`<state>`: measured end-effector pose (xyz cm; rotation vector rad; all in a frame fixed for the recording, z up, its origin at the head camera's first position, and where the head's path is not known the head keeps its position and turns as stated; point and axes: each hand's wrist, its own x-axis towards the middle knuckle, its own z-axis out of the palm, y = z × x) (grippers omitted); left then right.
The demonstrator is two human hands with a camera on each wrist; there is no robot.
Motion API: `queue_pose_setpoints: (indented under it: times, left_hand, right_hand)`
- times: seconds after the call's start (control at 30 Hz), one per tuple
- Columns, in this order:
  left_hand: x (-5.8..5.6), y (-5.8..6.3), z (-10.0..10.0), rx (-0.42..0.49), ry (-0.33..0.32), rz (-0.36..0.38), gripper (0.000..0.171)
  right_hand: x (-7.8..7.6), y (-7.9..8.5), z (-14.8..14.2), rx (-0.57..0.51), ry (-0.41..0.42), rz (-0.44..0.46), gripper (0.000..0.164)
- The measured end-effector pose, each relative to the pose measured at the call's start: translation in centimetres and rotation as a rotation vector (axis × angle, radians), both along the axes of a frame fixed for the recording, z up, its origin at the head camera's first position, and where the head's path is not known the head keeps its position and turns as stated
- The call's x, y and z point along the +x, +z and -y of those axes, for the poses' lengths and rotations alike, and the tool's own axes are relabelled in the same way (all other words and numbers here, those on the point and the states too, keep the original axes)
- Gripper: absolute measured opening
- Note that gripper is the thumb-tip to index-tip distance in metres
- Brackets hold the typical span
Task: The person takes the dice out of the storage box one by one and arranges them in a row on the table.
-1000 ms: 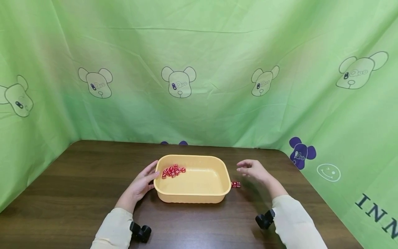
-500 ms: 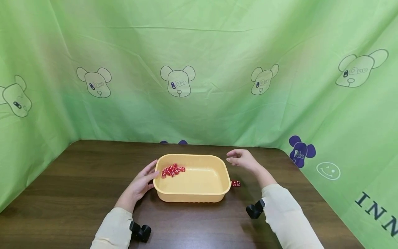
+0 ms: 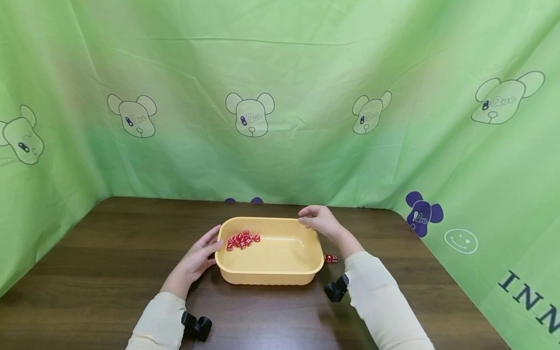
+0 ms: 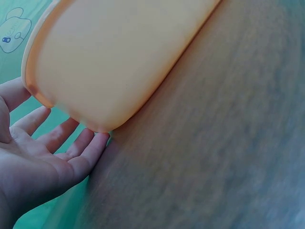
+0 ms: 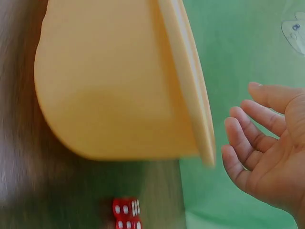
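Observation:
A yellow plastic basin (image 3: 280, 279) stands on the table before me. Several red dice (image 3: 242, 241) with white pips lie in a loose heap inside, at its left end. My left hand (image 3: 197, 260) holds that end: the thumb reaches over the rim while the other fingertips touch the outer wall, as the left wrist view shows. Above the basin's far right corner hovers my right hand (image 3: 323, 222), its fingers loosely bent and nothing between them. More red dice (image 5: 127, 213) sit close together on the table just right of the basin, partly hidden by it in the head view.
The brown wooden table (image 3: 109, 253) reaches back to a green cloth (image 3: 297, 165) printed with bear heads, which encloses the back and both sides. A black camera mount (image 3: 197, 326) is worn on each wrist.
My right hand has moved left and slightly back, from beside the basin to over its far right corner. The left hand, the basin and the dice stay where they were.

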<state>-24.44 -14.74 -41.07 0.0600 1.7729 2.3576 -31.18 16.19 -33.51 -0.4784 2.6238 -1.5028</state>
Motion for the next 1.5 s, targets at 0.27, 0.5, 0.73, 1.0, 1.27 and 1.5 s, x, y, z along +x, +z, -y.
queue_pose_setpoints:
  times: [0.27, 0.5, 0.73, 1.0, 1.27, 1.5]
  left_hand:
    - [-0.1, -0.3, 0.0, 0.006, -0.001, 0.01, 0.055]
    - [-0.1, -0.2, 0.0, 0.003, 0.002, 0.007, 0.054]
    - [0.0, -0.2, 0.1, 0.007, -0.004, 0.01, 0.055]
    - [-0.1, 0.0, 0.0, 0.007, 0.001, 0.01, 0.054]
    - [0.0, 0.1, 0.1, 0.002, 0.005, 0.005, 0.053]
    - [0.0, 0.1, 0.0, 0.008, -0.006, 0.009, 0.054]
  right_hand:
    - [0.1, -0.2, 3.0, -0.018, 0.047, -0.044, 0.021]
    - [-0.2, -1.0, 5.2, -0.03, 0.079, -0.043, 0.02]
    - [-0.2, -1.7, 6.9, -0.033, 0.094, 0.012, 0.02]
    - [-0.3, -2.3, 8.0, 0.001, 0.073, 0.093, 0.02]
    - [0.0, -2.6, 8.7, 0.019, 0.062, 0.141, 0.02]
    - [-0.2, -3.1, 9.3, 0.018, 0.063, 0.145, 0.021]
